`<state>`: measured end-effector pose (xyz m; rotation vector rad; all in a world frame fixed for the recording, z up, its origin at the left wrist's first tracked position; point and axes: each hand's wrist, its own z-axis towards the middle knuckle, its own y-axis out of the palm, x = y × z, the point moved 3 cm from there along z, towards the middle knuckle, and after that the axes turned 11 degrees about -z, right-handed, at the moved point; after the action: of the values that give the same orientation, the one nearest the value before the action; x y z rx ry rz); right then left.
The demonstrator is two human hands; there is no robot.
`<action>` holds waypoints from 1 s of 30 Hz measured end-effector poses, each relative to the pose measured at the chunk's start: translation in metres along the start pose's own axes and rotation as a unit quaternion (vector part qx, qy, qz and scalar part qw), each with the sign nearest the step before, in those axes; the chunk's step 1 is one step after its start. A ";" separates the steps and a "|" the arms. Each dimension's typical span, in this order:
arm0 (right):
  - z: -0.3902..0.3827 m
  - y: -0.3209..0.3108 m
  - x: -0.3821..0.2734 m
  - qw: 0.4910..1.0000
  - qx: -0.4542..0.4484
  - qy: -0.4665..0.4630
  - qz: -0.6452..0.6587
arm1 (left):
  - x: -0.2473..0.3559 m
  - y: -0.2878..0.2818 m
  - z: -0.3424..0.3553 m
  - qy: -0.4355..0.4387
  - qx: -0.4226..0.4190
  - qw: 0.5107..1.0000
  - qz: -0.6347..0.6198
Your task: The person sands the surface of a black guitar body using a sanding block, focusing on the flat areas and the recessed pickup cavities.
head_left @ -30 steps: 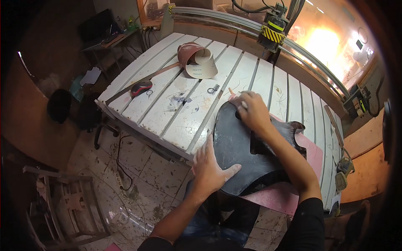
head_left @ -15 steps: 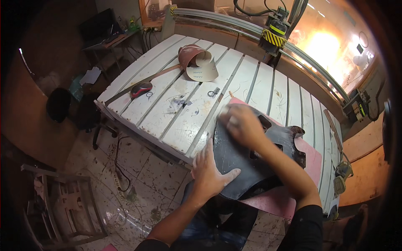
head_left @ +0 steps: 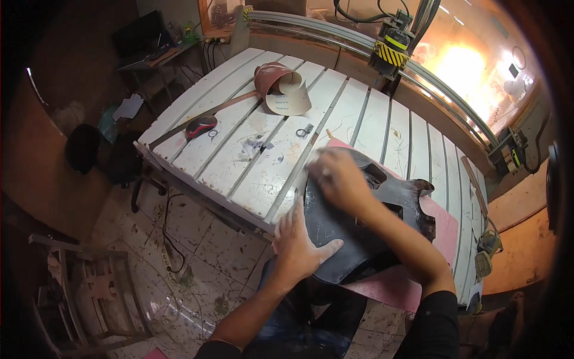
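A black electric guitar body (head_left: 335, 242) with cut-out cavities lies flat on a pink mat (head_left: 441, 220). My left hand (head_left: 298, 239) holds its near left edge, thumb on the top face and fingers stretched along the side, whitish with dust. My right hand (head_left: 336, 175) presses on the upper left part of the guitar body, its fingers bent closed and smeared by motion. Whatever lies beneath these fingers is hidden. Pale dust and scratches mark the black face.
The mat rests on a white slatted table (head_left: 281, 173). Farther back are a brown sandpaper roll (head_left: 269, 75), a computer mouse (head_left: 201, 126) and a black ring-like clip (head_left: 305, 130). A machine gantry (head_left: 311, 27) with a tool head (head_left: 391, 51) spans the far side. A cable (head_left: 167, 233) trails across the floor.
My right hand has shifted slightly left over the guitar body, uncovering more of the cavities. My left hand keeps its place on the edge.
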<state>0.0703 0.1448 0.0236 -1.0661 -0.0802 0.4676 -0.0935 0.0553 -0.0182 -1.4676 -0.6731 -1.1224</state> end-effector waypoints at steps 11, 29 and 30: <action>-0.002 -0.006 -0.020 0.998 0.017 -0.038 0.036 | -0.002 0.001 -0.002 -0.021 -0.005 0.999 -0.026; 0.004 0.005 -0.011 1.000 0.021 0.003 0.019 | -0.007 0.002 -0.004 -0.010 0.009 1.000 -0.017; 0.008 0.006 -0.006 0.999 0.009 0.028 0.024 | -0.006 0.001 -0.001 -0.007 0.013 1.000 -0.017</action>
<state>0.0608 0.1514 0.0234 -1.0643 -0.0007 0.4816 -0.0956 0.0549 -0.0245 -1.4487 -0.7228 -1.1262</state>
